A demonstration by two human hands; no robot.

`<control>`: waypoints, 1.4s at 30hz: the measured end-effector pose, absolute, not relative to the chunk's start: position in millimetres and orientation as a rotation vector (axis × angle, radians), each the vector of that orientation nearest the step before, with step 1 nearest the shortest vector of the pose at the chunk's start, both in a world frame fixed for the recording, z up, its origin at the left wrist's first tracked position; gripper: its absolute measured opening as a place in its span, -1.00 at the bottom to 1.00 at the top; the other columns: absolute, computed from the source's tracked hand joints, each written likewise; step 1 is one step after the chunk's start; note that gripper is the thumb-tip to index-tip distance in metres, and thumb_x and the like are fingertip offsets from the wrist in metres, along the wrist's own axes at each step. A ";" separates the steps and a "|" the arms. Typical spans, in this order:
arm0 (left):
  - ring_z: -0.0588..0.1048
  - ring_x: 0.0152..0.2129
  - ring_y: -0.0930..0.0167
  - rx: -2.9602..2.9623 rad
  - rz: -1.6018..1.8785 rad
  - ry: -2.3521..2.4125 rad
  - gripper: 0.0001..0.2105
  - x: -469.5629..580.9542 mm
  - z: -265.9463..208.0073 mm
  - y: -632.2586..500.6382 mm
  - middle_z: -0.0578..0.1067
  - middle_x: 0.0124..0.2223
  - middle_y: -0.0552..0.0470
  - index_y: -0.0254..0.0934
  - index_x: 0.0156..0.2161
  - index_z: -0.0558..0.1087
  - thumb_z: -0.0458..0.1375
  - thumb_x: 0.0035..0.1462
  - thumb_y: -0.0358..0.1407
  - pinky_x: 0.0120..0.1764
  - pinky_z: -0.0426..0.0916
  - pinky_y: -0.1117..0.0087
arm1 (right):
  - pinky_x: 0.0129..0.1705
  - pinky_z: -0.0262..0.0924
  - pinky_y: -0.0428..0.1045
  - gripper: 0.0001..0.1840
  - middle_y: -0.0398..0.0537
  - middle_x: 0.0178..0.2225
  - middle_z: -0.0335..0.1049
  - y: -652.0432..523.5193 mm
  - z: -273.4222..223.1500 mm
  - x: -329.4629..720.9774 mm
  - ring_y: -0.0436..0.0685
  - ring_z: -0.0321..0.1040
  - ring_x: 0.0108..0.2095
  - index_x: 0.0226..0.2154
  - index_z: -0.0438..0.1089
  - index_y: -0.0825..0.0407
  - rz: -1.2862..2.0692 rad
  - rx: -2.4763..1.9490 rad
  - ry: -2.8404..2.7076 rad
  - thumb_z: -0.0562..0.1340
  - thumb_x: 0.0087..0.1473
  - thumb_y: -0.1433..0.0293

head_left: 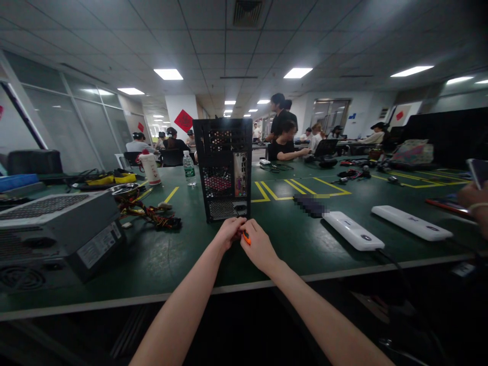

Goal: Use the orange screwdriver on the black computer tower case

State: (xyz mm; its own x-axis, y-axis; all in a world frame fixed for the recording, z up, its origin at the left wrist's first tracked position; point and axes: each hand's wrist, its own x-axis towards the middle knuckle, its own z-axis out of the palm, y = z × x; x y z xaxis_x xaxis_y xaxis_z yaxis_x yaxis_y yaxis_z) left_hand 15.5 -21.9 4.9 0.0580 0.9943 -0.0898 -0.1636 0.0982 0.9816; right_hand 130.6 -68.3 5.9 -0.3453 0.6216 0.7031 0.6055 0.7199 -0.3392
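A black computer case (224,168) stands upright on the green table, its back panel turned towards me. The panel shows a honeycomb fan grille, a metal strip of ports and a power supply (224,209) low down. My right hand (260,245) is closed around an orange-and-black handle (247,237) that looks like a screwdriver's; most of it is hidden by the fingers. Beside it, touching it, my left hand (230,233) is closed in a pinch just in front of the case's lower right corner. Whatever lies between the left fingertips is hidden.
On the left lie grey power supply units (64,234) and bundled cables (152,213). A water bottle (188,169) and a cup (151,169) stand behind. To the right are white power strips (353,231). Another person's hand (475,198) holds a phone at the right edge.
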 end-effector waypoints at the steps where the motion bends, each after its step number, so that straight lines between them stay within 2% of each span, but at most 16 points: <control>1: 0.14 -0.81 0.63 1.037 1.183 1.099 -0.76 15.2 5.3 -22.2 0.19 -0.72 0.19 -0.34 -0.58 0.26 0.18 -0.24 -0.20 -0.71 -0.06 0.57 | -0.24 0.10 -0.02 -0.82 -0.08 -0.33 0.13 -68.2 5.9 131.1 0.05 0.13 -0.29 -0.40 0.16 0.04 0.008 -0.933 -2.054 0.03 -0.13 0.57; 6: 0.19 -0.77 0.63 1.033 1.177 1.073 -0.76 12.9 4.6 -22.6 0.23 -0.67 0.18 -0.35 -0.50 0.33 0.17 -0.23 -0.18 -0.69 0.00 0.58 | -0.21 0.09 -0.01 -0.76 -0.06 -0.28 0.12 -67.1 5.4 132.1 0.06 0.11 -0.27 -0.45 0.21 0.04 -0.064 -0.962 -2.068 0.04 -0.21 0.64; 9: 0.18 -0.77 0.63 1.043 1.167 1.042 -0.74 11.9 4.3 -22.1 0.23 -0.67 0.17 -0.36 -0.50 0.34 0.18 -0.24 -0.16 -0.69 -0.01 0.58 | -0.21 0.09 -0.02 -0.79 -0.06 -0.29 0.12 -66.8 5.4 129.9 0.06 0.14 -0.26 -0.38 0.22 0.03 -0.044 -0.957 -2.042 0.05 -0.15 0.58; 12: 0.23 -0.73 0.62 1.019 1.184 0.981 -0.74 11.3 6.5 -22.1 0.28 -0.63 0.12 -0.39 -0.51 0.36 0.21 -0.25 -0.19 -0.67 0.04 0.57 | -0.30 0.12 -0.05 -0.79 -0.03 -0.28 0.16 -67.6 5.9 127.6 0.05 0.20 -0.29 -0.26 0.16 0.05 -0.004 -1.043 -1.947 0.05 -0.05 0.41; 14: 0.23 -0.73 0.62 0.997 1.170 0.964 -0.74 11.0 8.5 -22.6 0.30 -0.61 0.11 -0.40 -0.47 0.38 0.21 -0.26 -0.21 -0.65 0.06 0.57 | -0.41 0.10 -0.08 -0.77 -0.05 -0.34 0.22 -68.8 6.2 127.3 0.05 0.25 -0.37 -0.24 0.12 0.06 0.016 -1.162 -1.913 0.01 0.01 0.31; 17: 0.16 -0.76 0.65 0.974 1.142 0.983 -0.73 10.3 10.5 -23.6 0.24 -0.66 0.16 -0.39 -0.41 0.41 0.21 -0.25 -0.22 -0.69 0.00 0.59 | -0.51 0.01 -0.11 -0.81 -0.12 -0.45 0.29 -70.6 6.7 128.0 0.02 0.27 -0.50 -0.28 0.11 0.05 0.000 -1.296 -1.964 -0.03 0.05 0.30; 19: 0.12 -0.78 0.66 0.958 1.149 0.986 -0.76 10.1 10.6 -23.8 0.20 -0.68 0.19 -0.38 -0.41 0.41 0.21 -0.24 -0.24 -0.71 -0.04 0.60 | -0.53 -0.03 -0.12 -0.85 -0.12 -0.44 0.31 -71.2 6.7 128.3 0.02 0.27 -0.51 -0.30 0.11 0.03 -0.044 -1.321 -2.008 -0.02 0.04 0.32; 24: 0.10 -0.80 0.66 0.931 1.148 0.996 -0.83 10.7 8.5 -21.7 0.16 -0.70 0.19 -0.39 -0.45 0.41 0.16 -0.21 -0.31 -0.74 -0.13 0.60 | -0.49 0.00 -0.11 -0.83 -0.10 -0.39 0.29 -70.2 5.3 128.0 0.04 0.25 -0.44 -0.27 0.12 0.01 -0.145 -1.306 -2.044 0.03 -0.01 0.37; 31: 0.13 -0.78 0.65 0.901 1.145 0.990 -0.76 9.3 5.7 -18.9 0.19 -0.68 0.17 -0.40 -0.32 0.42 0.09 -0.17 -0.34 -0.72 -0.09 0.61 | -0.28 0.08 -0.03 -0.82 -0.04 -0.30 0.16 -70.3 4.5 130.0 0.10 0.12 -0.27 -0.39 0.20 0.00 -0.263 -1.181 -2.034 0.09 -0.14 0.54; 42: 0.13 -0.78 0.67 0.999 1.213 0.941 -0.70 8.2 2.0 -17.0 0.23 -0.64 0.17 -0.39 -0.34 0.41 0.18 -0.21 -0.21 -0.70 -0.09 0.60 | -0.35 0.07 -0.11 -0.81 -0.11 -0.34 0.18 -68.2 4.4 129.2 0.01 0.18 -0.36 -0.27 0.18 -0.01 -0.092 -1.242 -2.018 0.05 -0.04 0.43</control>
